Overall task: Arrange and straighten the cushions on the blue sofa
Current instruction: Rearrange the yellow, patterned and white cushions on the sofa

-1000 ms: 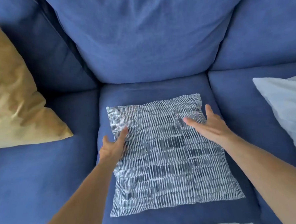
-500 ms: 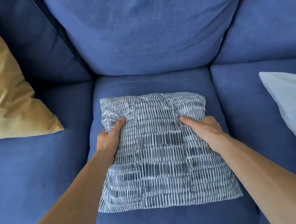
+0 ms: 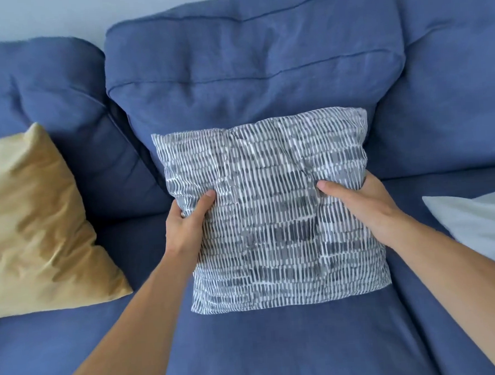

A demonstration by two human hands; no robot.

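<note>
— Hands?

— Left hand (image 3: pixel 184 223) clamped on the left edge of the patterned cushion (image 3: pixel 274 214), thumb pressed into the front face, other fingers wrapped behind the fabric. Right hand (image 3: pixel 357 203) clamped on the right edge the same way, thumb on the front, remaining fingers hidden behind. Well apart from each other, one on each side.

— Where exactly on the blue sofa (image 3: pixel 264 345)?

— Over the middle seat, held up nearly upright, top edge tipped back toward the middle back cushion (image 3: pixel 250 71). Lower edge down at the seat; touching it or just above, cannot tell. Top corners overlapping the lower part of the back cushion in view. Whether leaning on it, unclear.

— Look of it?

— Square, white with rows of short grey and dark dashes. Fabric puckered inward at both thumbs, a crease running down from the top centre.

— Anything else on the seats?

— Mustard-yellow cushion (image 3: pixel 37 226) on the left seat, propped against the left back cushion, wrinkled, one corner pointing toward the middle seat. Pale white cushion (image 3: pixel 483 225) on the right seat, cut off by the frame edge. Both apart from the patterned one. Light wall (image 3: pixel 41 17) above the sofa back.
</note>
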